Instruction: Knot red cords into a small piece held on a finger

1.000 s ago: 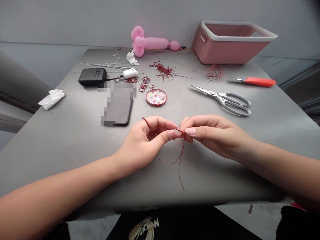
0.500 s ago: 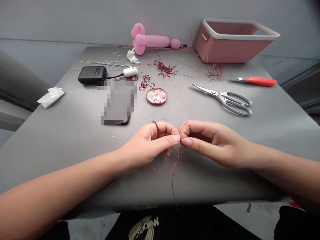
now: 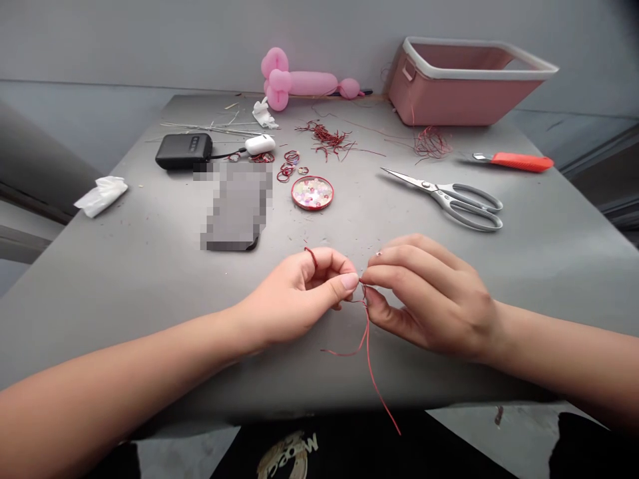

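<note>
Near the front of the grey table, my left hand pinches a thin red cord between thumb and index finger. A red cord ring circles its index finger. Close on the right, my right hand is closed at the same cord, thumb below and fingers above. Two loose cord ends hang below the fingertips, one curving left, the other reaching down toward the table's front edge. The small part between the fingertips is mostly hidden. Beyond the hands sits a round red-rimmed dish of pale beads.
Scissors and an orange-red cutter lie right, a blurred phone left. Behind are cord rings, cord scraps, a cord tangle, a black power bank, a pink balloon figure and a pink bin.
My right hand has rolled over so its back shows more, with its fingers lifted and spread wider. The hanging cord ends have swung to the right. My left hand has barely moved.
</note>
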`<state>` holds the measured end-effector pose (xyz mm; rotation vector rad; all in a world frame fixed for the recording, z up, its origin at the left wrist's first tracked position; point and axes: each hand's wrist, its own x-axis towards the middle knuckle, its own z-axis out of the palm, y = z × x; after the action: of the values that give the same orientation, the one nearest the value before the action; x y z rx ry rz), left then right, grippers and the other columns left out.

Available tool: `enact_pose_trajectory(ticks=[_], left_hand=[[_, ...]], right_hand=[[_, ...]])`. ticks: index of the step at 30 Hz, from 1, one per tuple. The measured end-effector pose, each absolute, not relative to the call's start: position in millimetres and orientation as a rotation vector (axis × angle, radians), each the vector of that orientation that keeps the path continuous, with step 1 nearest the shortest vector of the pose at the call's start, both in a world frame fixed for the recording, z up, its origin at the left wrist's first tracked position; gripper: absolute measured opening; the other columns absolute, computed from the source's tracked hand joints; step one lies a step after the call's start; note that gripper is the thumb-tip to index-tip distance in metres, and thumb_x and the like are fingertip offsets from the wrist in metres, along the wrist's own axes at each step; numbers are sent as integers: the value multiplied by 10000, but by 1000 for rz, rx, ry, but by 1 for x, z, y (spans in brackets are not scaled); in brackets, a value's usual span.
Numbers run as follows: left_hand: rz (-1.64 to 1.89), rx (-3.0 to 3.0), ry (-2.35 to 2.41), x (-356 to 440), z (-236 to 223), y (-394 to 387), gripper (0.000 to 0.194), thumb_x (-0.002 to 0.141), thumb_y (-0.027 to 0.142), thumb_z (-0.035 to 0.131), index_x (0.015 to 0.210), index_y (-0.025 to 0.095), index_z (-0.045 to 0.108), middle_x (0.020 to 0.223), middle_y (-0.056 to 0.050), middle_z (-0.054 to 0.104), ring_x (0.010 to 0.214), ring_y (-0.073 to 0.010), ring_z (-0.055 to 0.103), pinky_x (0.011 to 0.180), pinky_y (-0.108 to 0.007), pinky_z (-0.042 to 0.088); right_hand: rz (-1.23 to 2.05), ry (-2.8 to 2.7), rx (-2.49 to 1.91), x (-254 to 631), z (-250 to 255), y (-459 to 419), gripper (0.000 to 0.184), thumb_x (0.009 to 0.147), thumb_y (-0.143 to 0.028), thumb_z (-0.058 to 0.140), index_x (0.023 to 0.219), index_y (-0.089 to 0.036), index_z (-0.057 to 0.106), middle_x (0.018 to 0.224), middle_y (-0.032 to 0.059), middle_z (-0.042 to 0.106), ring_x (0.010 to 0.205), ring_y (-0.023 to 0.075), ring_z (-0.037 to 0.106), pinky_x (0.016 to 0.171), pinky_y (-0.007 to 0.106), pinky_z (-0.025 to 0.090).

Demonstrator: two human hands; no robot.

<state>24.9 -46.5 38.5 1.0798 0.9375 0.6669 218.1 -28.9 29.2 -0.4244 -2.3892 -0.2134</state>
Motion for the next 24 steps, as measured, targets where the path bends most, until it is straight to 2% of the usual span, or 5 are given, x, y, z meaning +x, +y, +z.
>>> enact_pose_trajectory(ticks=[5, 10, 15, 19, 24], left_hand=[[697, 826, 856, 27, 36, -50, 333, 732, 389, 770, 772, 159, 533, 728, 47, 522, 661, -63, 513, 664, -220, 452], [745, 797, 826, 26, 35, -49, 225, 795, 297, 728, 775, 154, 555, 699, 53, 531, 635, -45, 511, 631, -186, 439], [710, 760, 808, 25, 34, -48, 205, 810, 292, 716, 789, 163, 559, 703, 49, 560, 649, -52, 540, 663, -192, 447], [671, 748, 783, 23, 34, -47, 203, 819, 292, 703, 769, 166, 553, 719, 38, 566, 662, -60, 530, 665, -194, 434], [648, 751, 778, 23, 33, -48, 209, 822, 310, 692, 771, 171, 544, 705, 37, 536, 625, -63, 484, 641, -199, 418]], right_hand=[[-251, -2382, -411, 221, 31, -31, 175, 772, -105, 703, 914, -139, 606, 779, 95, 644, 719, 198, 547, 626, 353, 547], [-166, -2356, -377, 220, 31, -33, 170, 793, -27, 634, 918, -139, 614, 796, 97, 655, 718, 183, 588, 634, 339, 564], [-157, -2338, -491, 219, 33, -33, 127, 831, -150, 673, 940, -178, 617, 787, 80, 648, 719, 187, 611, 658, 336, 571], [-63, -2331, -493, 220, 34, -32, 132, 828, -100, 663, 940, -161, 628, 782, 83, 637, 709, 181, 617, 655, 322, 561], [119, -2315, -511, 221, 34, -31, 183, 868, -49, 559, 947, -205, 615, 829, 60, 643, 777, 166, 636, 706, 305, 556]])
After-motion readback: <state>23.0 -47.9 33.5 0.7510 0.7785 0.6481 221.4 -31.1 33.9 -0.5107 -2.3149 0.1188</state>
